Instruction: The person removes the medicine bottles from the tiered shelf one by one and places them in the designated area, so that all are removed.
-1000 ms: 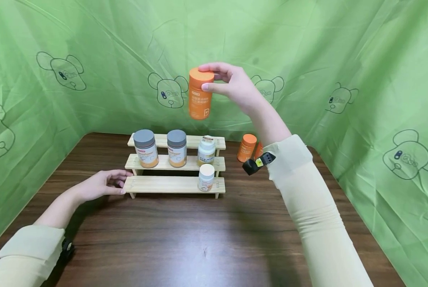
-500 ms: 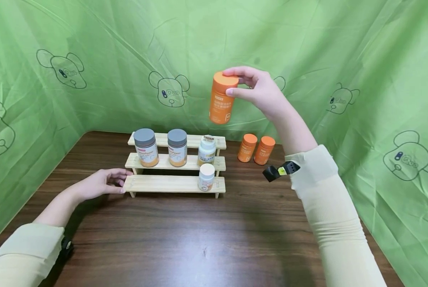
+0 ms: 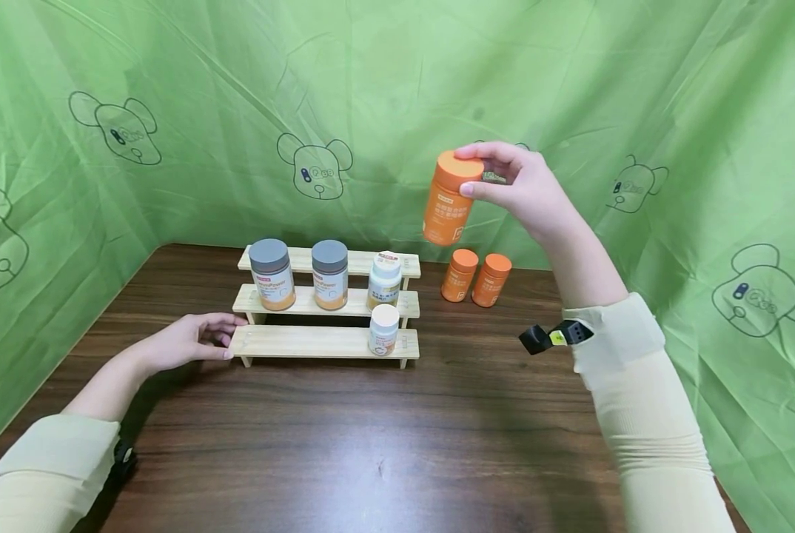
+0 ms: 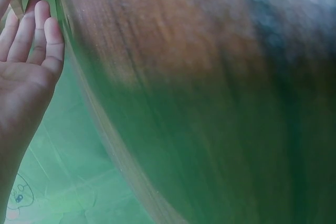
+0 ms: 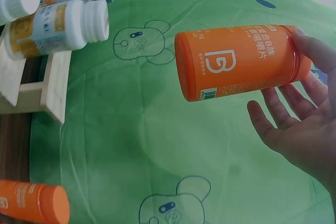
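In the head view my right hand (image 3: 524,185) grips an orange bottle (image 3: 448,203) by its lid, thumb in front and fingers over the top. The bottle hangs in the air, slightly tilted, above and right of a three-tier wooden rack (image 3: 304,340). The right wrist view shows this orange bottle (image 5: 236,61) lying sideways across the picture, its lid at my right hand (image 5: 310,114). My left hand (image 3: 187,342) touches the left end of the rack's lowest tier with its fingertips. Its fingers look nearly straight in the left wrist view, beside the wood.
Two grey-lidded jars (image 3: 273,275) and a white bottle (image 3: 384,281) stand on the middle tier. A smaller white bottle (image 3: 383,330) is at the lowest tier's right end. Two more orange bottles (image 3: 460,275) stand right of the rack. Green cloth (image 3: 397,74) surrounds the dark wooden table (image 3: 371,444).
My right hand has carried the orange bottle to the right and somewhat down, away from above the rack. Both standing orange bottles are now in full sight. The left hand stays put.
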`<state>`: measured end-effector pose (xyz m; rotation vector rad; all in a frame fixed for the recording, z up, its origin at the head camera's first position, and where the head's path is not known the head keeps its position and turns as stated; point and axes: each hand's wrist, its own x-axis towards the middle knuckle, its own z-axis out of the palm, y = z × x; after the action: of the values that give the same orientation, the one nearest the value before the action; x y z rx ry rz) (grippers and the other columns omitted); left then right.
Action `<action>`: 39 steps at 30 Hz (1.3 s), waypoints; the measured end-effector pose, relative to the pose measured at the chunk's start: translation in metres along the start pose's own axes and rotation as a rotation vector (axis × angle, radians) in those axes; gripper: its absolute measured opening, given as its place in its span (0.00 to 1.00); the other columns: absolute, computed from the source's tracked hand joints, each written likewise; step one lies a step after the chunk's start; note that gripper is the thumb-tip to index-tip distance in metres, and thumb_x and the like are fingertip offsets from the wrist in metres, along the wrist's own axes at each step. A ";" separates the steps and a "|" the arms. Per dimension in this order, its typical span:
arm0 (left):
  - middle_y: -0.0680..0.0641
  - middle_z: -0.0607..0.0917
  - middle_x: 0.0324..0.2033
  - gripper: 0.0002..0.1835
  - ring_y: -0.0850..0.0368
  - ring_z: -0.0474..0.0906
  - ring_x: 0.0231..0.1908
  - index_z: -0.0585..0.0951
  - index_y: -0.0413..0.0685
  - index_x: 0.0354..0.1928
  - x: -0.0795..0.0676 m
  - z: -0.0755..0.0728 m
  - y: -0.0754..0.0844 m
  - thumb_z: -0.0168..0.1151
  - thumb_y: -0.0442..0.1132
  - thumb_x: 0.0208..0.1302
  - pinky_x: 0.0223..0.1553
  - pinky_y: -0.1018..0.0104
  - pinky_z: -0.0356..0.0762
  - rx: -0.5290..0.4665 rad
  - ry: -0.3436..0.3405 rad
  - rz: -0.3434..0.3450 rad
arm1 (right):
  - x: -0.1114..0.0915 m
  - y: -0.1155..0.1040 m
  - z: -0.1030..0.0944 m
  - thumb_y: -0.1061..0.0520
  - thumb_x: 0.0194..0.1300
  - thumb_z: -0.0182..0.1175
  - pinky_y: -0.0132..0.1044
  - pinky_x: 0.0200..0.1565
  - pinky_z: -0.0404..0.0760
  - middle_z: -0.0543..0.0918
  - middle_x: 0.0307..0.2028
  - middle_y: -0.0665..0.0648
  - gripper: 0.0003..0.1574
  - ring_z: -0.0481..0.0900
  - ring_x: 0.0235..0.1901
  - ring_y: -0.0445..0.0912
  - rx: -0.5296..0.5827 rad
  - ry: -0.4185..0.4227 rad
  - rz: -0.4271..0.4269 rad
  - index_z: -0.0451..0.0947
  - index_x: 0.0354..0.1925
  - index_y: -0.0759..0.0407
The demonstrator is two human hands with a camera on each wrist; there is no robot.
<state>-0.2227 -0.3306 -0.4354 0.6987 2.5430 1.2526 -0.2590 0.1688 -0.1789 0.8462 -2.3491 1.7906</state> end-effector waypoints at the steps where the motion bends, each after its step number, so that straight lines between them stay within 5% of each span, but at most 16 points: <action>1: 0.41 0.81 0.46 0.31 0.64 0.77 0.42 0.72 0.40 0.60 0.000 0.000 0.000 0.70 0.38 0.54 0.43 0.68 0.76 -0.001 0.000 -0.001 | -0.002 0.002 -0.001 0.63 0.54 0.68 0.33 0.48 0.76 0.79 0.52 0.56 0.25 0.75 0.50 0.49 0.006 0.005 -0.005 0.78 0.52 0.59; 15: 0.40 0.81 0.45 0.31 0.65 0.77 0.42 0.72 0.38 0.59 0.001 0.003 0.002 0.70 0.38 0.53 0.42 0.69 0.75 -0.028 -0.002 -0.004 | -0.031 0.026 -0.021 0.72 0.53 0.65 0.34 0.52 0.75 0.80 0.49 0.57 0.22 0.76 0.49 0.48 0.078 0.054 -0.100 0.78 0.49 0.65; 39: 0.39 0.81 0.46 0.31 0.64 0.77 0.42 0.71 0.37 0.59 0.000 0.001 0.002 0.70 0.38 0.54 0.43 0.69 0.75 -0.017 0.007 -0.009 | -0.077 0.073 -0.053 0.76 0.54 0.62 0.31 0.53 0.74 0.80 0.49 0.54 0.24 0.75 0.51 0.44 0.099 0.153 -0.118 0.78 0.50 0.65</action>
<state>-0.2220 -0.3286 -0.4341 0.6802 2.5351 1.2746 -0.2415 0.2589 -0.2544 0.8094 -2.0879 1.8647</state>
